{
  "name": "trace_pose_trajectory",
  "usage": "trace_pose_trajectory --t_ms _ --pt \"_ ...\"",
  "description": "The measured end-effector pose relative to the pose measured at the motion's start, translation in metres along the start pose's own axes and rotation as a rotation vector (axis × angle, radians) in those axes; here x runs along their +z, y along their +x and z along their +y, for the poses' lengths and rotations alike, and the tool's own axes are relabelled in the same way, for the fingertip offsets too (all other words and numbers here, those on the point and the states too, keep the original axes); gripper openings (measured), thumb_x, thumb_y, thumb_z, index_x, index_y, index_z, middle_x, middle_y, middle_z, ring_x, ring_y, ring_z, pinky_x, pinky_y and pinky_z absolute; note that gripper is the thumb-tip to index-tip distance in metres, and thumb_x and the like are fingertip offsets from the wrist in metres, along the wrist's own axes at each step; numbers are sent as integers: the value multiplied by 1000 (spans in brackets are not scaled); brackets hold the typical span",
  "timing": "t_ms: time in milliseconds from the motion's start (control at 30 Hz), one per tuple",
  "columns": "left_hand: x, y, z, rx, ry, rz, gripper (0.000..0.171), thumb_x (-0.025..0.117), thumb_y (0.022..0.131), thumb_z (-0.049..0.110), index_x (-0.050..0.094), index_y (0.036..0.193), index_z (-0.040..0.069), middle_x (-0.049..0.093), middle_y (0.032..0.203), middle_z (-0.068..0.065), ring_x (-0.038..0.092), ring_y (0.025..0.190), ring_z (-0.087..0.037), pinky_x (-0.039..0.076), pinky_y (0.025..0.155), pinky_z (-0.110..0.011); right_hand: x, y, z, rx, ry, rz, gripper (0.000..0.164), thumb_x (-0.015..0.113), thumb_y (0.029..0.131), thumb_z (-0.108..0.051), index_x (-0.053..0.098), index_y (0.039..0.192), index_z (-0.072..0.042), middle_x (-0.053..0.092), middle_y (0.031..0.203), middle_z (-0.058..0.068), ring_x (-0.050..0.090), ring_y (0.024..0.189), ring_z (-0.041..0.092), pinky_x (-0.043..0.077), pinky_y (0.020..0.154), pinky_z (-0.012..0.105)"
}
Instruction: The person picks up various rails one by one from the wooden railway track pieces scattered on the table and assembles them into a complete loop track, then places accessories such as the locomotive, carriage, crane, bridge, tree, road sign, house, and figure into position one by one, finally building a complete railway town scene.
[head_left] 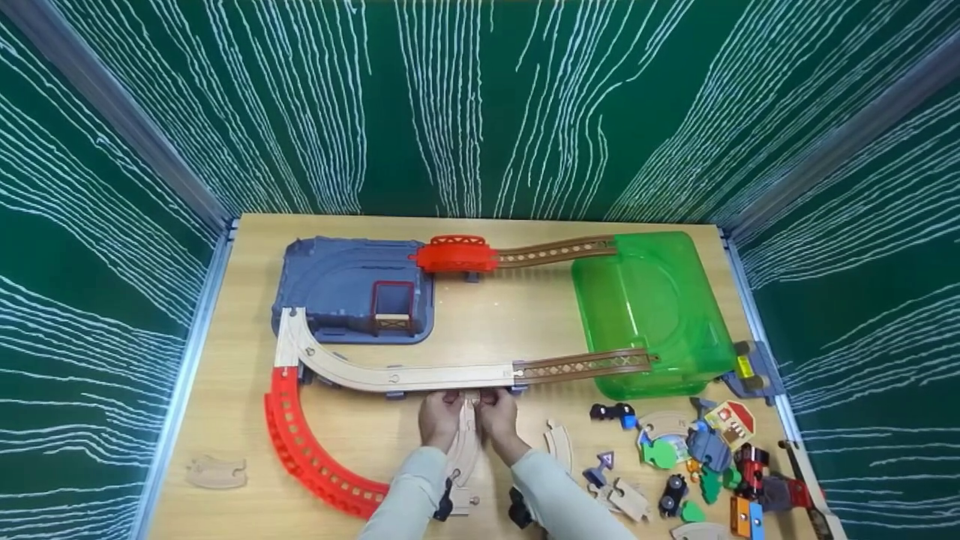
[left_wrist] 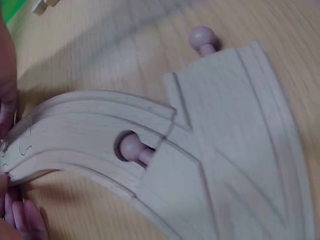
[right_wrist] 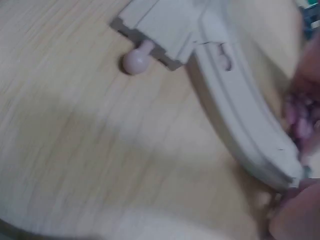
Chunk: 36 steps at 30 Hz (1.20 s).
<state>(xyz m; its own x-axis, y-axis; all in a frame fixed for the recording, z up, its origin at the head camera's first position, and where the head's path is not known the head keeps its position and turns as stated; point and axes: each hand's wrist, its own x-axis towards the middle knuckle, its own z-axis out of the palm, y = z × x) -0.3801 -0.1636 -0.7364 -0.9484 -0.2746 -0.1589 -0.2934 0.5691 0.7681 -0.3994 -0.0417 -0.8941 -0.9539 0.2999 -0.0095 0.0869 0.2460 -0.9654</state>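
My left hand (head_left: 440, 420) and right hand (head_left: 499, 424) meet at the far end of a curved wooden track piece (head_left: 466, 435), gripping it from either side with curled fingers. The fingertips partly hide that end, just in front of the long pale track (head_left: 450, 376). Towards me, the curved piece (left_wrist: 80, 130) meets a branching wooden switch track (left_wrist: 240, 125), whose round peg (left_wrist: 131, 146) sits in the curved piece's socket. Another peg (right_wrist: 136, 61) of the switch track sticks out free over the table. Both wrist views are somewhat blurred.
A red curved track (head_left: 322, 472) lies left, below a grey-blue base (head_left: 352, 292). An upturned green bin (head_left: 660, 315) supports brown tracks (head_left: 585, 365) on the right. Loose toys and a red engine (head_left: 751, 459) crowd the lower right. A short track piece (head_left: 216, 472) lies far left.
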Motion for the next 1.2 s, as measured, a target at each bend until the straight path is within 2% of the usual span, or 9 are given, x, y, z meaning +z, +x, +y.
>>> trace_pose_trajectory --t_ms 33,100,200,367,467,700,933,1067,1200 --pt "-3 -2 -1 13 -9 -22 8 68 72 10 67 78 5 66 71 -7 62 69 -25 47 64 -35 2 4 23 -13 109 -38 25 53 65 9 62 86 -2 54 67 2 47 56 12 40 48 21" --pt "-9 -6 -3 33 -33 -70 9 64 75 7 67 82 2 65 73 -6 61 70 -21 48 65 -32 -9 3 23 84 190 -135 30 49 66 15 63 89 0 54 70 5 49 58 12 42 49 21" --pt "-22 -14 -7 64 -61 -162 14 59 76 1 65 88 -2 64 76 -6 60 72 -19 48 68 -28 -41 -7 -11 101 476 -249 36 48 65 21 63 90 1 53 70 0 47 58 4 36 45 12" --pt "-45 -31 -12 194 -13 -287 17 56 74 -3 65 90 -3 63 78 -8 58 74 -21 47 68 -29 -115 -36 -133 139 287 -288 33 48 69 20 54 100 15 56 79 17 54 70 21 48 60 25" --pt "-55 -42 -18 276 38 -325 20 57 74 -3 64 93 -2 62 83 -10 58 79 -24 46 74 -34 -155 -45 -166 133 98 -276 33 48 71 17 50 104 17 56 86 27 55 79 34 50 68 33" --pt "-63 -66 -38 364 232 -283 29 66 73 10 62 101 4 59 94 -7 53 92 -29 43 75 -45 -230 -40 -148 -2 -181 -148 27 53 75 12 55 102 11 59 81 23 57 75 32 48 64 24" --pt "-59 -81 -45 368 287 -274 35 66 73 15 59 105 4 58 98 -7 50 93 -28 40 71 -46 -287 -31 -117 23 -357 -4 25 56 75 9 58 100 7 61 78 19 56 69 20 45 63 24" --pt "-55 -87 -44 401 318 -268 37 67 72 16 58 106 3 58 99 -9 50 93 -29 40 71 -46 -297 -37 -106 16 -433 -2 18 56 77 4 61 94 6 60 73 13 52 63 16 42 58 24" --pt "-49 -93 -45 421 355 -282 39 68 73 18 58 107 3 58 98 -8 50 92 -28 40 71 -45 -280 -49 -101 34 -512 -47 16 59 78 -3 63 93 2 58 72 7 50 62 16 43 56 28"
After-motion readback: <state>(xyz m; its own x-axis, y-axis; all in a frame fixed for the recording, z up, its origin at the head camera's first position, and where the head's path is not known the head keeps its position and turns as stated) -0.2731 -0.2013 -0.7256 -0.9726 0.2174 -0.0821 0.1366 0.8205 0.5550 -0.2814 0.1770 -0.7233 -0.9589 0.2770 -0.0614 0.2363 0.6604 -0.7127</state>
